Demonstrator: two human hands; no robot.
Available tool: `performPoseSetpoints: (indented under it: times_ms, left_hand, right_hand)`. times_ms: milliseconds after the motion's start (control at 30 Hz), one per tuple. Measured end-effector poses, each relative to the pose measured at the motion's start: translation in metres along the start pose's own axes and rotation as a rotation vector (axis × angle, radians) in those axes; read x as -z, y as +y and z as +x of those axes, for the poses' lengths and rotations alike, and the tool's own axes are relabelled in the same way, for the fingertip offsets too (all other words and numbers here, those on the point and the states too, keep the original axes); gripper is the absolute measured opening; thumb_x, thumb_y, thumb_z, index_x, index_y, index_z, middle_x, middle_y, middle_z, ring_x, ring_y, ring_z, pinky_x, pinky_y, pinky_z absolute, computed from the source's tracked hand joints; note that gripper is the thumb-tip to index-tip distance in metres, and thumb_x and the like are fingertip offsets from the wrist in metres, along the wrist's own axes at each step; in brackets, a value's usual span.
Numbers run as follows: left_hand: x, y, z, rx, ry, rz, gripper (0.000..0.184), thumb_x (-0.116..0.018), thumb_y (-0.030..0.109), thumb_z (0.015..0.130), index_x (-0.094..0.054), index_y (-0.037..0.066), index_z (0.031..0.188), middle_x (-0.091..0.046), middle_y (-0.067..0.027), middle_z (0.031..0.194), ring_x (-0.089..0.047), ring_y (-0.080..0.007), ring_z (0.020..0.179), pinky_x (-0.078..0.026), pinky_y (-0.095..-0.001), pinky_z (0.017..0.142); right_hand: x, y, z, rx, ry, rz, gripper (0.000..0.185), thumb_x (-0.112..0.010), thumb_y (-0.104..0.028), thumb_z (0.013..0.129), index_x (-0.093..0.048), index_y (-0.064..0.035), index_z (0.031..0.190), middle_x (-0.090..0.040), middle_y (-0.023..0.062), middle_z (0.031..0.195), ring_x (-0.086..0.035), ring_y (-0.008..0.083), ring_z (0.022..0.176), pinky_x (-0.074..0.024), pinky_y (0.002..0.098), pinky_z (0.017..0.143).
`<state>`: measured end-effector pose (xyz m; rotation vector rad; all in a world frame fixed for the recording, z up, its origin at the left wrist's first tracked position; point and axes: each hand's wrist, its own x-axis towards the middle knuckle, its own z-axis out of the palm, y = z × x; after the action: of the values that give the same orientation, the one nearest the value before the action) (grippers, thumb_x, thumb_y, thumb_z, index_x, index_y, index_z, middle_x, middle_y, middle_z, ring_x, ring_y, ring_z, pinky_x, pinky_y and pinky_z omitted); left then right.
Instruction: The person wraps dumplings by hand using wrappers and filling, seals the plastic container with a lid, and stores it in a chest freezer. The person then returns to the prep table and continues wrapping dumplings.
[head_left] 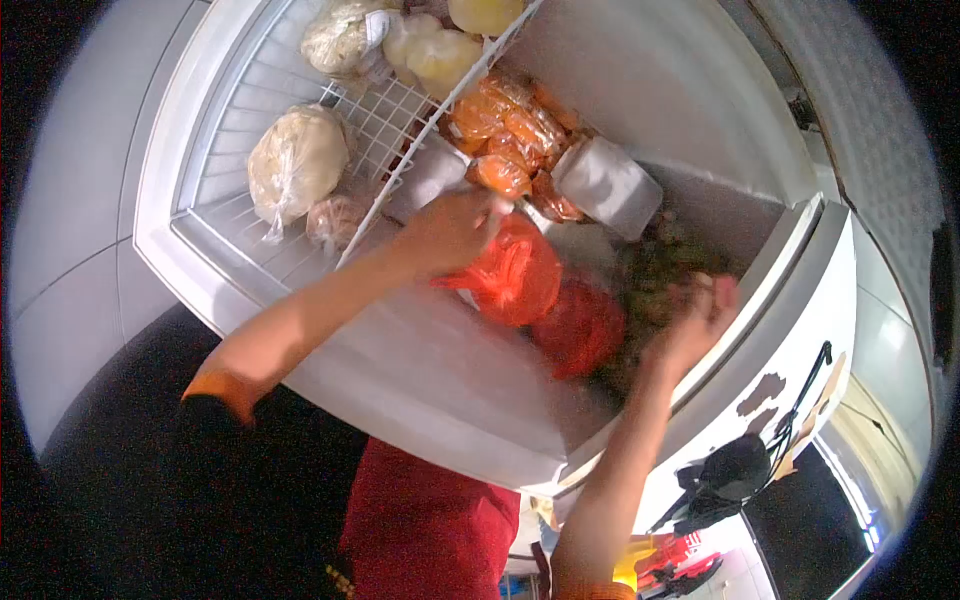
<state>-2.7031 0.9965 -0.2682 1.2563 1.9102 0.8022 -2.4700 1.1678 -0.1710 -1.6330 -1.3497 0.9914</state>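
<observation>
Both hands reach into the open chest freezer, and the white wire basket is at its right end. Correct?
Not quite. The head view shows the left hand and right hand in the open chest freezer, but the white wire basket is at its left end, not its right.

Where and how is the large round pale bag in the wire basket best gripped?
Probably by its gathered plastic neck, pinched from above on the near side: the neck narrows to a loose tail, while the bag is bulky and round.
</observation>
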Motion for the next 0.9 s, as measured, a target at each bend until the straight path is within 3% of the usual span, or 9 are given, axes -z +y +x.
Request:
performPoseSetpoints:
  times_ms: [67, 133, 167, 200, 233, 267, 367, 567, 900]
  left_hand:
    - [-0.040, -0.041, 0.054, 0.355, -0.230, 0.237, 0.033, -0.053, 0.028, 0.093, -0.062, 0.003, 0.112, -0.068, -0.0230, 0.097, -0.067, -0.0399, 0.089, -0.054, -0.0474, 0.082]
    - [-0.070, -0.100, 0.080, 0.436, -0.305, 0.390, 0.036, -0.055, 0.027, 0.090, -0.060, 0.005, 0.118, -0.067, -0.0211, 0.108, -0.067, -0.0359, 0.099, -0.053, -0.0479, 0.088]
    - [-0.084, -0.121, 0.087, 0.426, -0.287, 0.381, 0.036, -0.055, 0.027, 0.090, -0.060, 0.005, 0.118, -0.067, -0.0211, 0.108, -0.067, -0.0359, 0.099, -0.053, -0.0479, 0.088]
    - [-0.096, -0.145, 0.090, 0.474, -0.230, 0.438, 0.037, -0.054, 0.025, 0.090, -0.058, 0.006, 0.122, -0.065, -0.0195, 0.116, -0.063, -0.0337, 0.108, -0.051, -0.0488, 0.092]
    - [-0.111, -0.168, 0.091, 0.527, -0.175, 0.490, 0.039, -0.053, 0.024, 0.090, -0.056, 0.007, 0.126, -0.062, -0.0178, 0.123, -0.060, -0.0315, 0.117, -0.049, -0.0497, 0.096]
    - [-0.124, -0.195, 0.090, 0.538, -0.150, 0.481, 0.039, -0.053, 0.024, 0.090, -0.056, 0.007, 0.126, -0.062, -0.0178, 0.123, -0.060, -0.0315, 0.117, -0.049, -0.0497, 0.096]
    - [-0.156, -0.274, 0.093, 0.370, -0.223, 0.638, 0.041, -0.051, 0.021, 0.092, -0.054, 0.008, 0.131, -0.058, -0.0144, 0.129, -0.053, -0.0299, 0.126, -0.045, -0.0508, 0.099]
    - [-0.247, -0.387, 0.073, 0.127, 0.186, 0.790, 0.038, -0.056, 0.019, 0.089, -0.060, 0.014, 0.126, -0.062, -0.0112, 0.127, -0.056, -0.0338, 0.120, -0.048, -0.0475, 0.097]
    - [-0.220, -0.404, 0.101, 0.241, -0.029, 0.809, 0.033, -0.064, 0.019, 0.084, -0.065, 0.013, 0.116, -0.066, -0.0096, 0.117, -0.061, -0.0314, 0.112, -0.052, -0.0484, 0.084]
  right_hand:
    - [0.050, -0.054, -0.026, 0.267, -0.013, -0.159, 0.039, -0.056, -0.013, 0.098, -0.047, 0.0020, 0.133, -0.047, 0.0168, 0.139, -0.057, 0.0296, 0.119, -0.0545, 0.0405, 0.090]
    - [0.123, -0.058, -0.055, 0.670, 0.104, -0.508, 0.047, -0.051, -0.015, 0.101, -0.037, 0.0096, 0.138, -0.046, 0.0246, 0.141, -0.055, 0.0313, 0.122, -0.0497, 0.0421, 0.099]
    - [0.168, -0.046, -0.066, 0.614, 0.068, -0.529, 0.052, -0.051, -0.019, 0.101, -0.033, 0.0118, 0.140, -0.044, 0.0289, 0.141, -0.052, 0.0340, 0.125, -0.0456, 0.0447, 0.104]
    - [0.188, -0.034, -0.085, 0.636, 0.209, -0.707, 0.057, -0.049, -0.027, 0.102, -0.033, 0.0128, 0.140, -0.041, 0.0309, 0.142, -0.049, 0.0367, 0.128, -0.0417, 0.0463, 0.108]
    - [0.208, -0.020, -0.096, 0.668, 0.249, -0.920, 0.064, -0.041, -0.040, 0.103, -0.033, 0.0110, 0.141, -0.038, 0.0292, 0.146, -0.045, 0.0375, 0.131, -0.0380, 0.0486, 0.110]
    - [0.249, 0.013, -0.101, 0.678, 0.116, -0.476, 0.072, -0.034, -0.051, 0.100, -0.036, 0.0087, 0.140, -0.037, 0.0264, 0.149, -0.042, 0.0368, 0.135, -0.0374, 0.0492, 0.110]
    - [0.228, 0.039, -0.105, 0.690, 0.190, -0.887, 0.072, -0.034, -0.051, 0.100, -0.036, 0.0082, 0.140, -0.037, 0.0260, 0.149, -0.041, 0.0367, 0.135, -0.0374, 0.0490, 0.110]
    - [0.216, 0.052, -0.096, 0.683, 0.177, -0.986, 0.071, -0.034, -0.051, 0.100, -0.038, 0.0072, 0.139, -0.037, 0.0252, 0.149, -0.041, 0.0364, 0.135, -0.0372, 0.0484, 0.110]
    - [0.212, 0.057, -0.092, 0.664, 0.219, -1.021, 0.069, -0.034, -0.051, 0.100, -0.040, 0.0056, 0.139, -0.037, 0.0238, 0.150, -0.041, 0.0360, 0.135, -0.0370, 0.0475, 0.110]
